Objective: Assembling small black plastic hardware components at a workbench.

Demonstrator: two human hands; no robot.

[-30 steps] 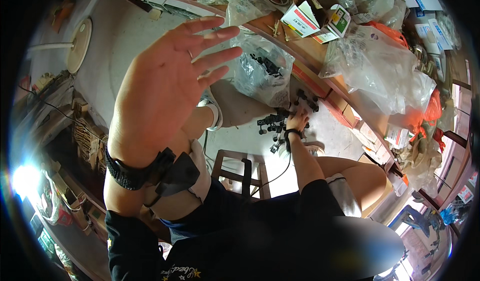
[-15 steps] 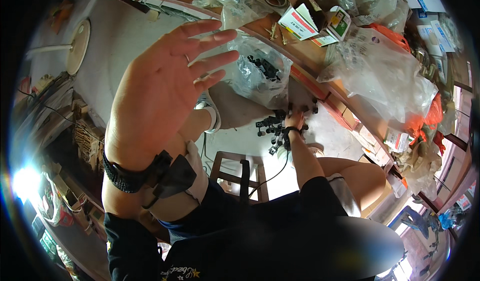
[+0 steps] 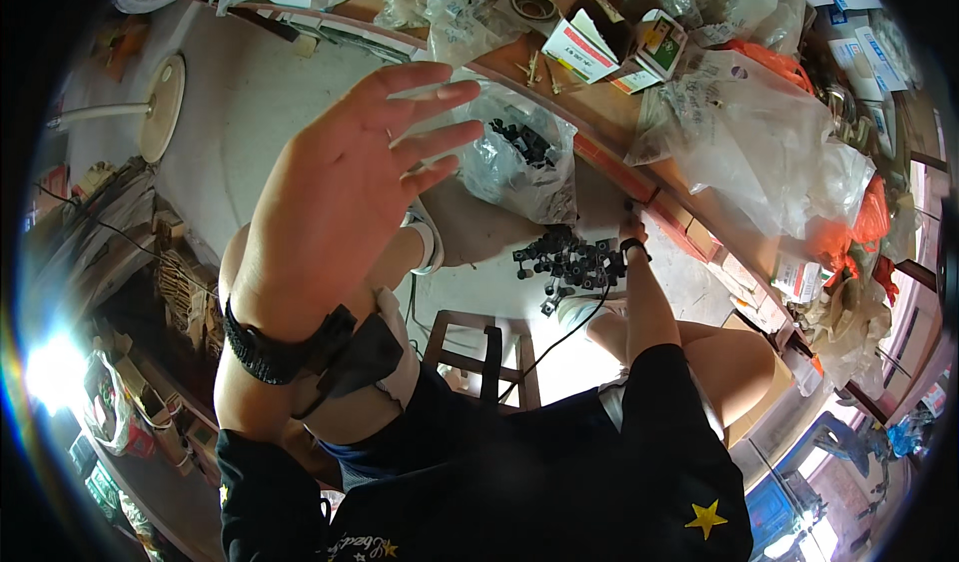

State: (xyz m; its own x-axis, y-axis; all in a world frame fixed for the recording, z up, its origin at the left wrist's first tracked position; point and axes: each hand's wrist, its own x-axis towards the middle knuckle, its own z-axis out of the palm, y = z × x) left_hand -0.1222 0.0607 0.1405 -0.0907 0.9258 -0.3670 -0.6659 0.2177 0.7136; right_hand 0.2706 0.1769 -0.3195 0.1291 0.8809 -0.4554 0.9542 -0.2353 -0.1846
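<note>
My left hand [image 3: 330, 192] is raised high in front of me, palm showing, fingers stretched apart with nothing in them. Far below it, my right hand [image 3: 631, 228] reaches down to the floor at the foot of the workbench. Its fingers close on a small black part [image 3: 629, 205], though the grip is small and partly hidden. Just left of that hand lies a loose pile of small black parts [image 3: 574, 260] on the floor. Behind the pile stands a clear plastic bag [image 3: 499, 182] with more black parts [image 3: 521, 142] inside. Both wrists wear black bands.
The workbench [image 3: 609, 122] runs diagonally along the right, loaded with plastic bags [image 3: 769, 152], opened cartons [image 3: 581, 50] and a tape roll [image 3: 534, 0]. A wooden stool [image 3: 455, 352] is between my legs. A round stand base [image 3: 163, 107] and stacked cardboard [image 3: 180, 272] are on the left.
My right hand has moved right, off the black pile to the loose part beside the bench, uncovering more of the pile. My left hand stays raised and open, shifted slightly.
</note>
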